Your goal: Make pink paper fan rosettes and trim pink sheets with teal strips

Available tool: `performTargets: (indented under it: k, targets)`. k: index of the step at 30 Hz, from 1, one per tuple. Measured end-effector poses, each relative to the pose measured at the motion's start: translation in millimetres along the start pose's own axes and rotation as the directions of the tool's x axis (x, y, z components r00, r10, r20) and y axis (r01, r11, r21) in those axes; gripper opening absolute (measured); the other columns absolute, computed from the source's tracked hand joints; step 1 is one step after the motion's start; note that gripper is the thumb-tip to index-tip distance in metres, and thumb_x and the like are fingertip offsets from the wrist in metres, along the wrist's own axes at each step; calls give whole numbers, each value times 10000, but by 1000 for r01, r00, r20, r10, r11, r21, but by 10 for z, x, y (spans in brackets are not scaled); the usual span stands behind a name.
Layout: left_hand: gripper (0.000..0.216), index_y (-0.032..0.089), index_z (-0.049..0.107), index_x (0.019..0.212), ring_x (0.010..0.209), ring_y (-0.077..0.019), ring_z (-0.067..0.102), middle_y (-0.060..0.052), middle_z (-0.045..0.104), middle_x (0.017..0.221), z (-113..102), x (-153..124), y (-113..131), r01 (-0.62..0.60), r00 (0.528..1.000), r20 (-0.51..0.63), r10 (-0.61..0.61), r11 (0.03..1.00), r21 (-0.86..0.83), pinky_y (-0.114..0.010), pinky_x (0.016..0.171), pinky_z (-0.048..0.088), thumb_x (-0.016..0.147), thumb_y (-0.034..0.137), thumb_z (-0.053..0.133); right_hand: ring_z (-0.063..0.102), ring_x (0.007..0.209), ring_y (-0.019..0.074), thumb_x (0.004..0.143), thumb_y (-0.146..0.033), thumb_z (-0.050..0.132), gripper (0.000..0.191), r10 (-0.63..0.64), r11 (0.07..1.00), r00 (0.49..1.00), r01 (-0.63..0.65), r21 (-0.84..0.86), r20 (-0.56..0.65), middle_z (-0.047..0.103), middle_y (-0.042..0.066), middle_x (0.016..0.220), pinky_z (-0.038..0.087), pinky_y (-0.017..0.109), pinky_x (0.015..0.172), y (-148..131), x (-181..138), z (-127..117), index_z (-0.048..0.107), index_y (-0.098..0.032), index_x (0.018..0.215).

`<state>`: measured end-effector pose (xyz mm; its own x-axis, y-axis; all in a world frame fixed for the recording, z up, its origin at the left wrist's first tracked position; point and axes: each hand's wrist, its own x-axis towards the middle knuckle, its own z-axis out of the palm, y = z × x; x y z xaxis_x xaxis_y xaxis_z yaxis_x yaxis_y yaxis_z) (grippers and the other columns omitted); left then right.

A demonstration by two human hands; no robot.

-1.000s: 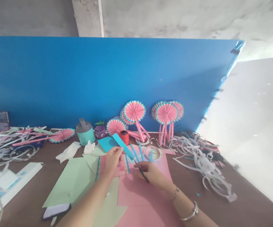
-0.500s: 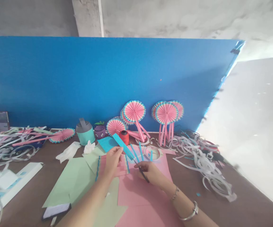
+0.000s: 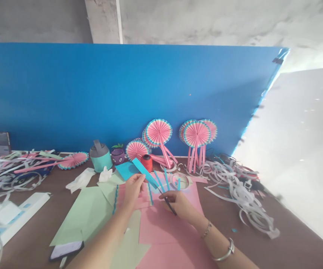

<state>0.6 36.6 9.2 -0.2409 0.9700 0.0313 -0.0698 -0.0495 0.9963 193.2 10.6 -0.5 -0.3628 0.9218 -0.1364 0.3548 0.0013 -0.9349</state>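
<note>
My left hand (image 3: 134, 186) pinches a blue paper strip (image 3: 144, 172) between thumb and fingers, above a pink pleated paper sheet (image 3: 120, 200) with blue-striped edges. My right hand (image 3: 178, 203) grips dark-handled scissors (image 3: 169, 206), their tip at the strip's lower right end; the fingers partly hide the handles. Thin blue strips (image 3: 165, 179) stand or lie just beyond, beside a roll of tape (image 3: 180, 181). Pink paper (image 3: 161, 228) lies under my right hand. Behind my left hand is a blue paper sheet (image 3: 125, 170).
Pink folding fans (image 3: 159, 131) lean against the blue partition (image 3: 122, 86). A teal cup (image 3: 102, 160), purple pot (image 3: 118, 155) and red thread spool (image 3: 146, 163) stand along the back. Green paper (image 3: 80, 213) lies left, near a power strip (image 3: 15, 231). White strip scraps (image 3: 242, 194) are heaped right.
Both hands, the blue strip and the scissors stay almost in place. At the far left edge, a round pink-and-white item shows more than before.
</note>
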Motion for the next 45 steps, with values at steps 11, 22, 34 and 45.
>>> performTargets:
  k: [11, 22, 34, 45]
  targets:
    - [290, 177, 572, 592, 380, -63, 326, 74, 406, 429, -7, -45, 65, 8, 1000, 6, -8, 1000, 25, -181, 380, 246, 721, 435, 603, 327, 409, 67, 693, -186, 579, 281, -2, 1000, 1000, 2, 1, -9, 429, -66, 467, 236, 202, 407, -34, -1, -1, 710, -105, 928]
    - [300, 180, 572, 593, 384, -66, 334, 74, 403, 438, -9, -50, 64, 13, 1000, 5, -13, 1000, 29, -181, 384, 254, 718, 451, 600, 330, 394, 70, 678, -143, 555, 248, -4, 999, 999, 3, -40, -33, 422, -74, 420, 255, 200, 403, -114, -25, -2, 712, -102, 866]
    - [350, 180, 573, 569, 367, -64, 324, 78, 392, 423, 2, -14, 31, 16, 1000, 9, -16, 1000, 8, -191, 375, 227, 675, 508, 630, 348, 391, 75, 680, -183, 582, 147, -18, 998, 999, 16, -55, -33, 433, -63, 426, 265, 204, 399, -124, -30, -7, 700, -145, 758]
    - [369, 181, 571, 559, 345, -63, 316, 74, 397, 395, 18, 12, -15, 20, 999, 43, -19, 999, -25, -202, 371, 208, 659, 530, 638, 350, 411, 69, 706, -243, 619, 215, -25, 997, 1000, 24, -70, -15, 443, -62, 480, 261, 194, 402, -64, -36, 17, 701, -149, 881]
